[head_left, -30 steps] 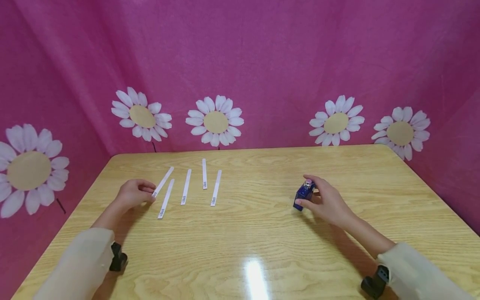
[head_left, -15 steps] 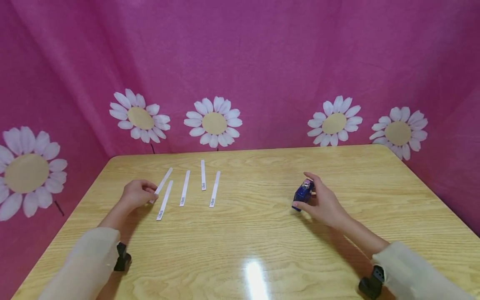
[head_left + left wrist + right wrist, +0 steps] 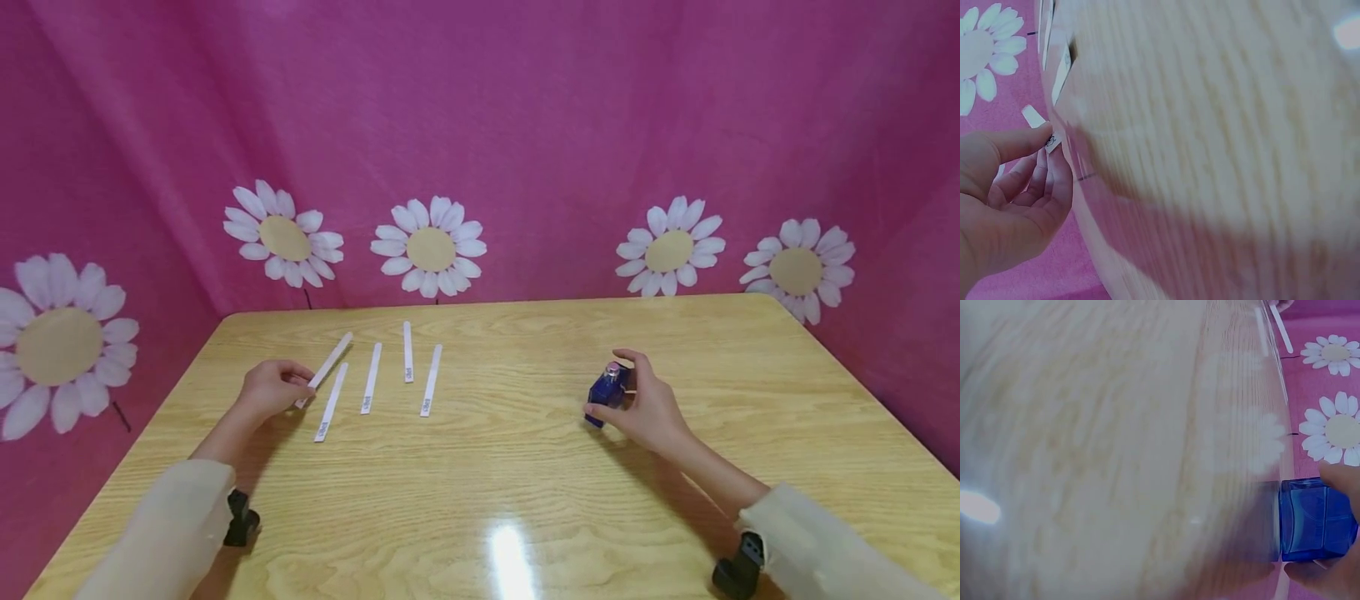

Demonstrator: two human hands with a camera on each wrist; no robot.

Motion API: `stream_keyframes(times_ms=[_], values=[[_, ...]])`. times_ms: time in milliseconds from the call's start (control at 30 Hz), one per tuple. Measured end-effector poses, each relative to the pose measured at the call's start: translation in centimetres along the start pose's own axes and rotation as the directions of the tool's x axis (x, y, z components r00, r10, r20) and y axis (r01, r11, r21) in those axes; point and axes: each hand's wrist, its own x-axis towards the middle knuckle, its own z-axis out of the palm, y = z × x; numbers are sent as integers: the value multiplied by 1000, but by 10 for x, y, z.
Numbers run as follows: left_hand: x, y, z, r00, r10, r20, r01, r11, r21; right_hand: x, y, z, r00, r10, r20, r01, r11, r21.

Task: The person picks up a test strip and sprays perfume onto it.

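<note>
Toward the left of the head view, my left hand [image 3: 272,390] pinches the lower end of a white paper test strip [image 3: 330,360] between thumb and fingers. The left wrist view shows this printed end [image 3: 1052,142] at the thumb tip. Several more white strips [image 3: 371,379] lie apart to its right, each with small dark print at its near end. On the right, a blue glass perfume bottle [image 3: 606,395] with a pinkish-silver top leans slightly in my right hand [image 3: 654,407], thumb on the near side and fingers on the far side. Its base appears close to the tabletop.
Both hands work over a light wood-grain table [image 3: 495,450]. Behind it hangs a magenta curtain [image 3: 525,150] with daisy prints. A small black camera [image 3: 242,518] sits at the left wrist and another black camera [image 3: 738,568] at the right.
My left hand has shifted slightly right and taken the strip's near end between thumb and fingers; the strip now slants more to the right. The right hand keeps holding the bottle, almost still.
</note>
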Motion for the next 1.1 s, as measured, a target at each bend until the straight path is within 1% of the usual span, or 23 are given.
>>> stream_keyframes(times_ms=[100, 233, 333, 467, 600, 700, 867, 967, 1100], values=[[-2, 0, 0, 1000, 2, 9, -1, 999, -33, -1, 1, 0, 1000, 3, -7, -3, 1000, 0], [-4, 3, 0, 999, -18, 40, 22, 993, -115, -2, 1, -1, 1000, 0, -11, 0, 1000, 0], [-6, 7, 0, 997, -32, 66, 43, 982, -183, -3, 0, -1, 1000, -18, -22, 18, 999, 37], [-8, 13, 1, 996, -37, 86, 57, 968, -246, -1, 0, -1, 998, -53, -39, 57, 993, 106], [-9, 19, 2, 993, -35, 110, 65, 957, -283, 1, 0, -3, 997, -73, -39, 78, 987, 142], [-10, 25, 5, 991, -41, 129, 78, 953, -293, 1, -1, -5, 996, -82, -33, 86, 984, 159], [-10, 34, 11, 985, -33, 167, 89, 935, -343, 0, -3, -7, 995, -101, -22, 103, 980, 173], [-9, 39, 15, 981, -13, 191, 84, 925, -370, 0, -4, -8, 989, -140, -39, 145, 975, 170], [-9, 45, 19, 973, 7, 229, 81, 924, -373, 1, -6, -8, 968, -235, -84, 245, 958, 148]])
